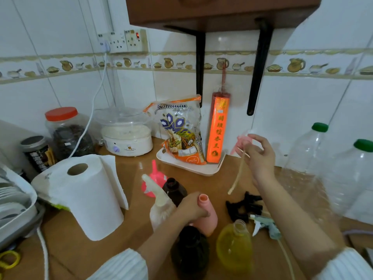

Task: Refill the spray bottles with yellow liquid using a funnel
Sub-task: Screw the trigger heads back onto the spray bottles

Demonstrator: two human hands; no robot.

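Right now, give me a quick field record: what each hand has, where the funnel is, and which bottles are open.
left hand: grips the pink bottle on the counter
right hand: holds the pink sprayer up, tube hanging free
pink bottle: upright, neck open
funnel: pink, on the counter behind the brown bottles, not in any bottle
yellow bottle: open, holds yellow liquid
brown bottles: two, both open
white bottle: sprayer on
loose sprayers: black and pale green, lying right of the pink bottle
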